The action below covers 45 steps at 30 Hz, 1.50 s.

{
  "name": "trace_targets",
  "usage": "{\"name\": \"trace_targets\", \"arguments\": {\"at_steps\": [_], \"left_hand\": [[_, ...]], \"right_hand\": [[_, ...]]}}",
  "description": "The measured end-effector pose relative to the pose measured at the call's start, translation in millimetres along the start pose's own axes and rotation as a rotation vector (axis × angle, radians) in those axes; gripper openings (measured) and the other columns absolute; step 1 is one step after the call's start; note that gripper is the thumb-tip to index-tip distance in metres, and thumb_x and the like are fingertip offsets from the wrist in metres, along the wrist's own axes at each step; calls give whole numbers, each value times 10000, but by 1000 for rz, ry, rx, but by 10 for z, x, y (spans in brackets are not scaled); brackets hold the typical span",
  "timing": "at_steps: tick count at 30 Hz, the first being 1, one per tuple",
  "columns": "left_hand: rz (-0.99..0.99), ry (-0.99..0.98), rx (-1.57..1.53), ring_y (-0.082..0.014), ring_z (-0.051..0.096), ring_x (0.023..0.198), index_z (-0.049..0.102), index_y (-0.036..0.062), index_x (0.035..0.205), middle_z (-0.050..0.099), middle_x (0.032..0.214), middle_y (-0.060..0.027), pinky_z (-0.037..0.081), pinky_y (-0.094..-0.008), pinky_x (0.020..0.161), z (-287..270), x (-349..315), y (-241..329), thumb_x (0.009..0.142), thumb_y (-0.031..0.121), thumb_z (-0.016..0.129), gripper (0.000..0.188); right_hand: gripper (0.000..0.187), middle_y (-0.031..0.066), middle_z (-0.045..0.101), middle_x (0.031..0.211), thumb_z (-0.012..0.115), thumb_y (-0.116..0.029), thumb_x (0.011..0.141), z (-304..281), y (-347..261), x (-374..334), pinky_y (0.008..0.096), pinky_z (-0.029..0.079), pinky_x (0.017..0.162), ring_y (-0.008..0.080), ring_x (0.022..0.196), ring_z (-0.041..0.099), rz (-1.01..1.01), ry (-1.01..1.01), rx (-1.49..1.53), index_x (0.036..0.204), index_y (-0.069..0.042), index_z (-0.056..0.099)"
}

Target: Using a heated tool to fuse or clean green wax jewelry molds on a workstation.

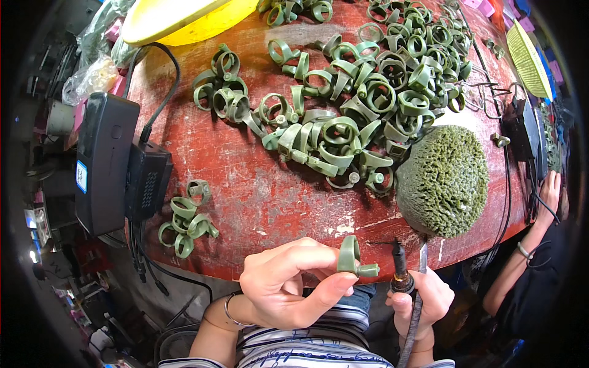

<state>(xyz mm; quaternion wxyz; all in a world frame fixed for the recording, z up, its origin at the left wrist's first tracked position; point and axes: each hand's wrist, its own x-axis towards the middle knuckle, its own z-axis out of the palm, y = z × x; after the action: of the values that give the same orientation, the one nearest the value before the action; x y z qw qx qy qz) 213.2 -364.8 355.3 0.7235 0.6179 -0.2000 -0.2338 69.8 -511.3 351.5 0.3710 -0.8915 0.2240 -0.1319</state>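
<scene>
My left hand point(294, 285) pinches a green wax ring point(348, 254) between thumb and fingers, its short stub pointing right. Opposite it, my right hand point(431, 300) grips a soldering iron point(399, 260) with a dark tip pointing up. A slim metal tool point(413, 322), flat-ended with a ridged shaft, is in that same hand. The iron's tip and the ring are apart. Just beyond my right hand stands a rounded, porous green lump point(451, 181). A large heap of green rings point(343, 132) spreads over the red table point(270, 196).
A smaller ring cluster point(187, 221) lies at the left edge, near a black power bank point(105, 162) and cabled black box point(149, 181). Far left is a yellow basin point(208, 24). A green basket point(527, 58) and another person's arm point(521, 251) are at right.
</scene>
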Motion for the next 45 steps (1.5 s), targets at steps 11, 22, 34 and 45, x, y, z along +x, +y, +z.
{"name": "trace_targets", "arguments": {"at_steps": [11,22,34,45], "left_hand": [[-19,-12,-18,-252,675,857,579,-97,1054,621,1039,-228,594,-319,725,12,-22,-6,797,-102,632,263],[161,4,252,-196,679,851,584,-69,1060,622,1089,-225,575,-270,696,-98,-114,-33,746,-77,715,340],[201,188,651,-263,654,856,630,-24,1064,649,961,-153,535,-326,707,-268,-206,60,684,10,773,407],[402,444,1116,-259,430,975,667,67,1014,482,1066,-85,388,-349,789,-580,-295,58,629,75,806,409]], "right_hand": [[420,83,559,565,629,-371,853,59,99,-93,276,444,453,192,469,570,71,65,218,795,45,613],[450,51,568,544,634,-403,852,98,55,-145,262,454,472,166,466,578,60,91,229,782,41,611],[255,105,597,716,696,-159,837,261,-531,340,209,394,443,96,491,526,-22,152,427,870,21,519],[228,39,551,796,577,-66,911,443,-823,933,172,436,398,102,642,620,62,7,368,1102,58,561]]}}
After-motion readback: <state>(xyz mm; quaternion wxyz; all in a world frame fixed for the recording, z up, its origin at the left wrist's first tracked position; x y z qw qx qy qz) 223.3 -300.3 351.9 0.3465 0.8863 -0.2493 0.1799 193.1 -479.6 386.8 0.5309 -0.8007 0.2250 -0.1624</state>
